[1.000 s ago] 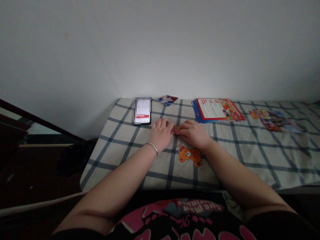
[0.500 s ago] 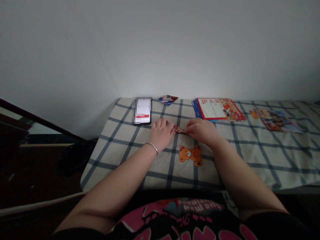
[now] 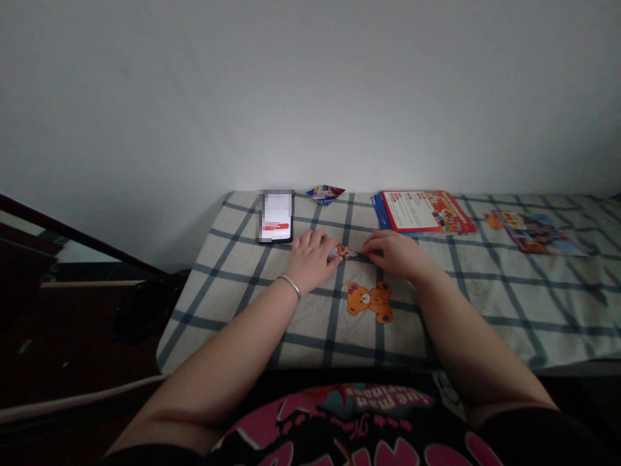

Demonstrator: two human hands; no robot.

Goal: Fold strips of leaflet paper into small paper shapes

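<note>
Checked cloth (image 3: 233,272) in white with dark grid lines covers a low surface set against a bare pale wall, a cartoon bear (image 3: 369,301) printed on the fabric near its front edge. At the centre, the left hand (image 3: 310,257) and the right hand (image 3: 395,254) meet over a small folded piece of coloured paper (image 3: 345,252), which lies on the cloth between them just behind the bear; fingertips of both hands pinch its opposite ends, the fingers otherwise curled close. A bracelet (image 3: 290,283) circles the left wrist. Behind the left hand lies a phone (image 3: 275,216), its lit screen blurred beyond reading. A second folded paper shape (image 3: 325,193) sits by the wall. To the right lie a stack of printed sheets (image 3: 424,212), red-bordered with text too small to read, and a picture sheet (image 3: 536,233). Dim light hides the floor at left.
</note>
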